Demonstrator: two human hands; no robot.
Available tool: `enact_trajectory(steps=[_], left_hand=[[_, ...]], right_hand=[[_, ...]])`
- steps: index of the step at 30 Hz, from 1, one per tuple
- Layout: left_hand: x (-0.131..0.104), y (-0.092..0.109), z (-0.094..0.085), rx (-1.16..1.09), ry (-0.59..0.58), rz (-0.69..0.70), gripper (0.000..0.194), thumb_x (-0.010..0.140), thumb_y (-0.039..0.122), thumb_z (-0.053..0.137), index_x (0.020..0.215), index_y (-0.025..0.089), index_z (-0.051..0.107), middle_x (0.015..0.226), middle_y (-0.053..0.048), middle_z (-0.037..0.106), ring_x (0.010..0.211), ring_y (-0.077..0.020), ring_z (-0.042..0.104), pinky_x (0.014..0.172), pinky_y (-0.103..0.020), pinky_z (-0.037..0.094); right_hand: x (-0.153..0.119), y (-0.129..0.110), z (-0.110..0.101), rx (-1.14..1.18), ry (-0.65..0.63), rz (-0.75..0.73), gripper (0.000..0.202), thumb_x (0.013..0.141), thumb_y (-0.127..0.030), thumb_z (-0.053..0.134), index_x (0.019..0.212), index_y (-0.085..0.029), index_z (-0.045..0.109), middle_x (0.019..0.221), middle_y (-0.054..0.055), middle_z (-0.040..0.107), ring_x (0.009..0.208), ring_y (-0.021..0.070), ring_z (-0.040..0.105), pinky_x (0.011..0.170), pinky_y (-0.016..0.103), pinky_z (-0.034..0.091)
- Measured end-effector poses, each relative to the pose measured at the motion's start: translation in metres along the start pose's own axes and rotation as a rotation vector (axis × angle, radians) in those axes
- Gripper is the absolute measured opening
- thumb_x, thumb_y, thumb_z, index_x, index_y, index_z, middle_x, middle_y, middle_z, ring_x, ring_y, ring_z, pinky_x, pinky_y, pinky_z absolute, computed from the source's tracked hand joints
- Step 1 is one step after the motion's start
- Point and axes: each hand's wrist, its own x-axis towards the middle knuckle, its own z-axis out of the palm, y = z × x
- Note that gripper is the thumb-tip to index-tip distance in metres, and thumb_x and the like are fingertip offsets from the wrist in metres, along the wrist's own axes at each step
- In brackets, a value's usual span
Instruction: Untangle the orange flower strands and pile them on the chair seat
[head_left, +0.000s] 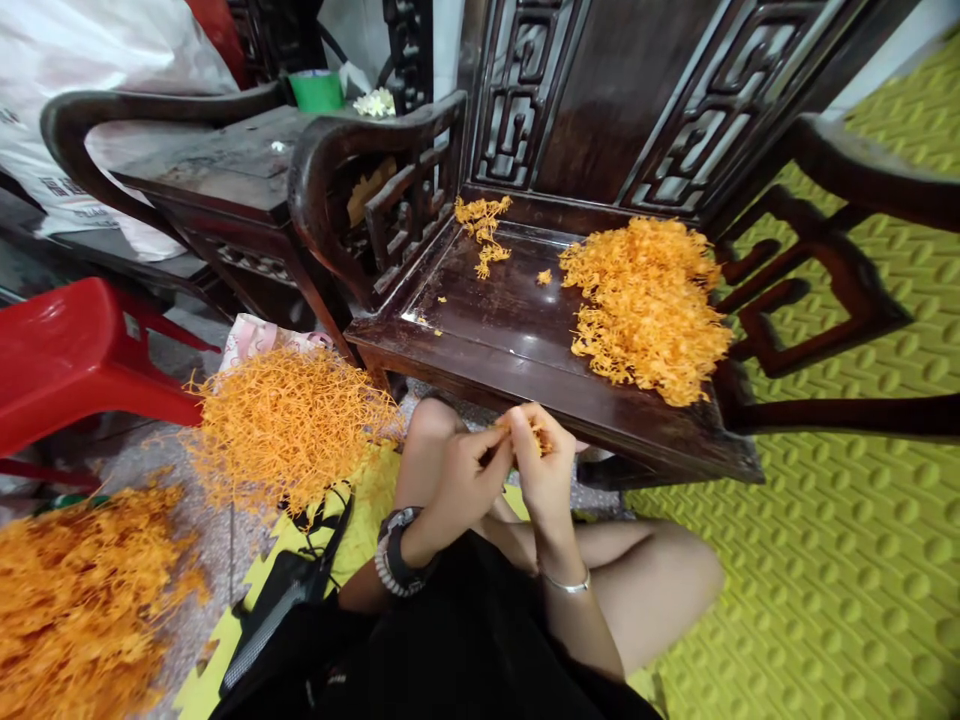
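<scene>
In front of the chair's edge, my left hand point(469, 478) and my right hand point(546, 470) meet with their fingers pinched together. Between them is a small orange frilly plastic piece point(538, 436), mostly covered by the fingers. A thick heap of similar orange pieces point(649, 305) lies on the right part of the dark wooden chair seat point(499, 325). Toward the seat's left back corner is a looser cluster of orange pieces point(484, 232). One small orange piece point(544, 277) rests alone near the heap.
Left of my knees a big mound of thin orange strands point(289, 425) tops a pink-and-white bag point(262, 335). Another orange pile point(75, 610) spreads at lower left. A red stool point(67, 350), a side table point(217, 175) and yellow foam mats point(847, 560) surround me.
</scene>
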Motion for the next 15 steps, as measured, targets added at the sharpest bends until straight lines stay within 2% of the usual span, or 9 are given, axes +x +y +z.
enact_trajectory(steps=[4, 7, 10, 13, 15], left_hand=[[-0.005, 0.001, 0.008, -0.116, -0.049, 0.020, 0.043, 0.092, 0.048, 0.044, 0.063, 0.017, 0.045, 0.058, 0.003, 0.040, 0.057, -0.0098, 0.038, 0.055, -0.024, 0.030], [-0.006, 0.007, 0.014, -0.224, -0.065, 0.053, 0.046, 0.090, 0.052, 0.047, 0.060, 0.017, 0.043, 0.056, 0.003, 0.038, 0.056, -0.0087, 0.035, 0.054, -0.024, 0.029], [-0.009, 0.010, 0.014, -0.463, -0.020, -0.063, 0.051, 0.083, 0.060, 0.055, 0.059, 0.016, 0.044, 0.055, 0.004, 0.037, 0.052, -0.0074, 0.033, 0.050, -0.022, 0.028], [-0.012, 0.008, 0.005, -0.714, 0.179, -0.207, 0.053, 0.075, 0.063, 0.062, 0.057, 0.017, 0.043, 0.051, 0.006, 0.033, 0.048, -0.0056, 0.028, 0.047, -0.020, 0.028], [-0.013, 0.004, -0.002, -0.717, 0.245, -0.205, 0.052, 0.076, 0.058, 0.066, 0.055, 0.016, 0.042, 0.050, 0.007, 0.030, 0.047, -0.0051, 0.026, 0.047, -0.019, 0.027]], right_hand=[[0.000, -0.010, 0.013, 0.341, 0.248, 0.075, 0.054, 0.088, -0.045, 0.058, 0.048, -0.017, 0.035, 0.045, -0.006, 0.033, 0.043, 0.0049, 0.030, 0.044, 0.020, 0.028], [0.003, -0.021, 0.014, 0.544, 0.323, 0.104, 0.061, 0.088, -0.047, 0.058, 0.047, -0.017, 0.025, 0.043, -0.007, 0.025, 0.038, 0.0040, 0.024, 0.039, 0.019, 0.024], [0.019, -0.027, -0.014, 0.692, 0.284, 0.164, 0.061, 0.089, -0.046, 0.057, 0.050, -0.018, 0.021, 0.044, -0.008, 0.020, 0.036, 0.0042, 0.017, 0.034, 0.019, 0.020], [0.040, -0.031, -0.059, 0.760, 0.221, 0.117, 0.065, 0.088, -0.046, 0.059, 0.049, -0.017, 0.016, 0.044, -0.009, 0.012, 0.034, 0.0042, 0.007, 0.030, 0.019, 0.010], [0.045, -0.034, -0.076, 0.736, 0.122, 0.053, 0.066, 0.090, -0.051, 0.053, 0.047, -0.016, 0.017, 0.044, -0.008, 0.010, 0.034, 0.0046, 0.008, 0.030, 0.019, 0.008]])
